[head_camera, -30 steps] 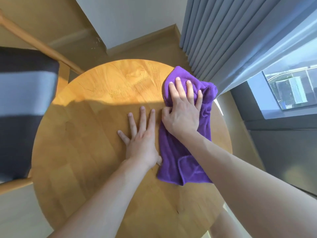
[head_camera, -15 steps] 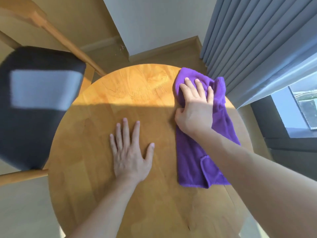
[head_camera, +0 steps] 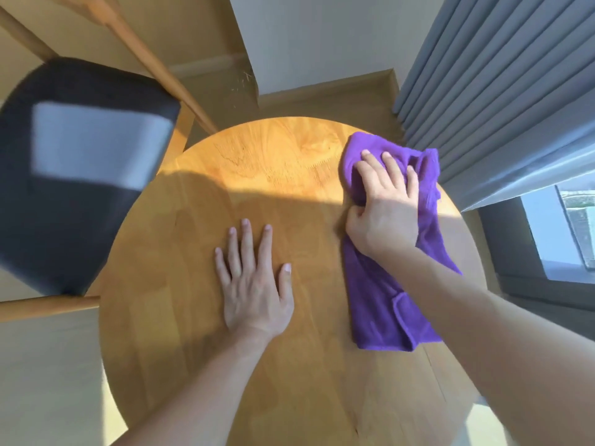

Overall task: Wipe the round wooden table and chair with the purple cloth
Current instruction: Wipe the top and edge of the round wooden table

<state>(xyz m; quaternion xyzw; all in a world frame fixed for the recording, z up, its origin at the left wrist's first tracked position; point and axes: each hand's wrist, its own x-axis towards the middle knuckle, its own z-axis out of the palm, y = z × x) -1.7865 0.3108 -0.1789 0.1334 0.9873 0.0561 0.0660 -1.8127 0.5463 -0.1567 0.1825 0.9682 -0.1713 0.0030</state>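
Right hand [head_camera: 383,210] gripped the purple cloth [head_camera: 383,304] right by the table's [head_camera: 193,284] far-right edge; left hand [head_camera: 254,284] lay flat, fingers spread, mid-table, bare wood all round.

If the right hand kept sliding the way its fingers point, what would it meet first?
The right hand points toward the round table's far edge. Past the purple cloth bunched ahead, it would probably run off the rim, with the grey curtain beyond; depth unclear.
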